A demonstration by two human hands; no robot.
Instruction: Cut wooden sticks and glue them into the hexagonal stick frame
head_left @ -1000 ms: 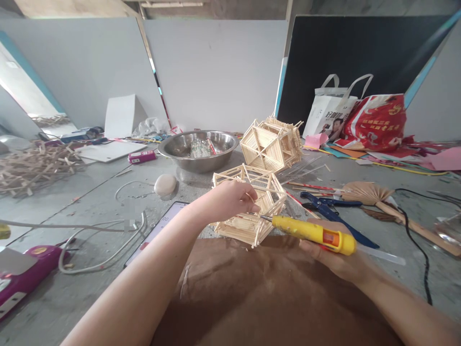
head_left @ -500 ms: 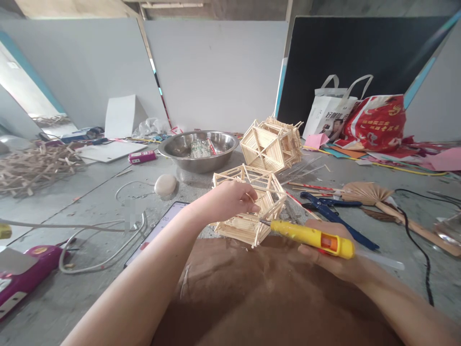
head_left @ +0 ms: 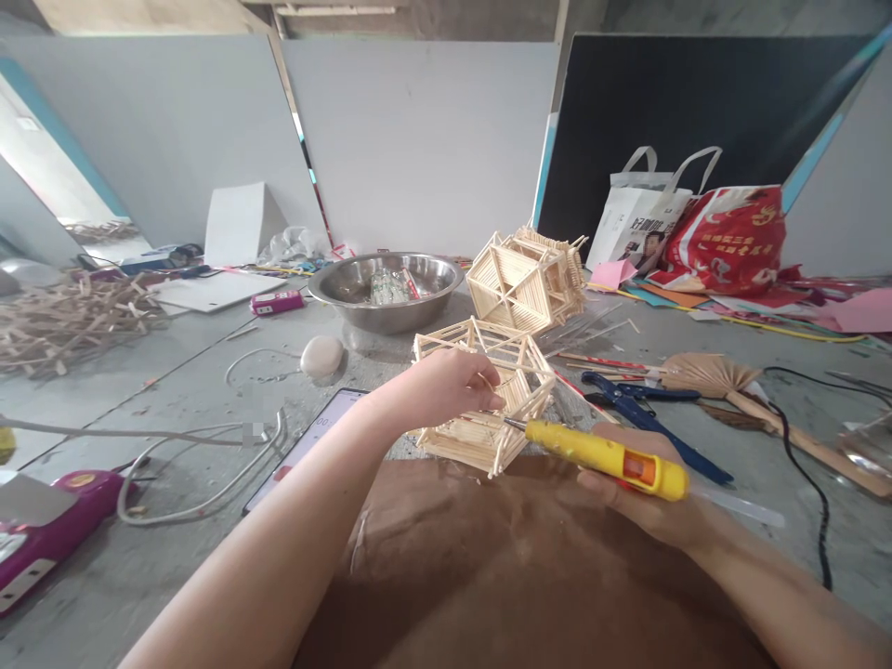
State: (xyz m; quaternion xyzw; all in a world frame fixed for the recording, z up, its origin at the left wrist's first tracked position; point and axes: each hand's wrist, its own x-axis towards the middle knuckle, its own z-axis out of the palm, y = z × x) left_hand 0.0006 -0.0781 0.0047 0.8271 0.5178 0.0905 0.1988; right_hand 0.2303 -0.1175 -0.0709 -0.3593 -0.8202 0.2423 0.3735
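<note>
My right hand [head_left: 627, 483] grips a yellow hot glue gun [head_left: 592, 457], its metal nozzle pointing left at the near part of a hexagonal frame of thin wooden sticks [head_left: 480, 455]. A clear glue stick [head_left: 742, 506] juts from the back of the gun. My left hand [head_left: 456, 383] reaches over the frame with its fingers pinched together close to the nozzle; what lies between the fingertips is hidden. Just behind stands a second stick structure [head_left: 522, 283], tilted, with more closely filled sides.
A steel basin [head_left: 386, 321] holds packets. To the left are a phone [head_left: 307, 446], a white round object [head_left: 321, 356], cables and a purple power strip [head_left: 62, 520]. Blue-handled cutters [head_left: 648, 418], a brown fan-shaped piece [head_left: 707, 370] and bags [head_left: 728, 242] lie right. Brown sheet [head_left: 530, 576] spreads in front.
Hardly anything differs. The view shifts very slightly; both hands, the glue gun and the stick frame keep their places relative to each other.
</note>
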